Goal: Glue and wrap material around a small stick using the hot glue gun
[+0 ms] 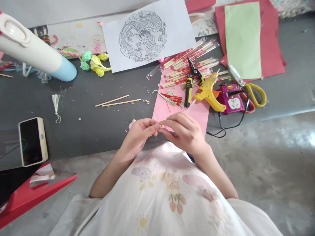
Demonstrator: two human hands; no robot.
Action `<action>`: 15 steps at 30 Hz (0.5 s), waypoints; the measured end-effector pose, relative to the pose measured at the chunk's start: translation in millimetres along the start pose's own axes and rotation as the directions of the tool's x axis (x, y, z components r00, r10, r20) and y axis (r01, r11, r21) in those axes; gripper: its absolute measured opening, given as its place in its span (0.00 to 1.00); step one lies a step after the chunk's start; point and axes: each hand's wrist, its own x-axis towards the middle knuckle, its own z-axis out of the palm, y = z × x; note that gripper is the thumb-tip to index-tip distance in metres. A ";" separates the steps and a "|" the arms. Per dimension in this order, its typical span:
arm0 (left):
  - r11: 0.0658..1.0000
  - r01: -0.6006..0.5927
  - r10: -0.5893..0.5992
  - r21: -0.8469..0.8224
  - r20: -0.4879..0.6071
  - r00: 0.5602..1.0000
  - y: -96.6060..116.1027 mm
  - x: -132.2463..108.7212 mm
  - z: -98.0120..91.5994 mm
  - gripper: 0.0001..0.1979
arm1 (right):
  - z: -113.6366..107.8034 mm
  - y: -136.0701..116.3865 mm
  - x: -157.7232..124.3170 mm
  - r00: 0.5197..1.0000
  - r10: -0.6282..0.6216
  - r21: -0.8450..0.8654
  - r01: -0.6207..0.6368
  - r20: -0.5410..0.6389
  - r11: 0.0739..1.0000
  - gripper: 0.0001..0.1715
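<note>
My left hand (144,131) and my right hand (183,131) meet fingertip to fingertip over the near edge of the table. Pinched between them is a tiny gold-coloured piece (160,126), too small to name and mostly hidden by the fingers. Both hands are closed. Under the right hand lies a pink sheet (197,119). A small round item (130,125) with beige bits on it shows partly behind the left hand. Farther off are two thin wooden sticks (120,102) and a few small beads (147,102).
Right of my hands lie a yellow glue gun (209,91), black-and-yellow pliers (189,87), scissors (256,95) and wrapped chopsticks (189,62). A dragon print (144,36) is at the back. On the left are a phone (31,141), a tassel (56,106) and a large bottle (39,49).
</note>
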 end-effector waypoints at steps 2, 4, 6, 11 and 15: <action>0.999 0.038 -0.037 -0.039 0.015 0.999 0.0 0.8 0.1 0.10 | 0.0 0.1 -0.4 1.000 0.005 0.004 -0.005 -0.010 1.000 0.11; 0.996 0.060 -0.058 -0.067 0.023 0.998 -1.0 1.6 -0.3 0.09 | -1.1 0.7 -1.7 1.000 0.013 0.011 -0.012 -0.027 1.000 0.12; 0.995 0.053 -0.052 -0.081 0.011 0.999 -2.6 2.5 -1.6 0.09 | -3.5 2.1 -4.4 0.999 0.034 0.022 -0.033 -0.038 0.999 0.13; 0.998 0.036 -0.038 -0.055 -0.049 0.998 -7.1 4.3 -7.9 0.08 | -10.1 8.8 -16.0 0.984 0.173 0.029 -0.172 -0.030 0.985 0.05; 0.998 0.028 -0.032 -0.061 -0.070 0.997 -9.7 5.9 -13.3 0.07 | -12.6 15.6 -24.9 0.943 0.329 -0.034 -0.331 -0.038 0.943 0.04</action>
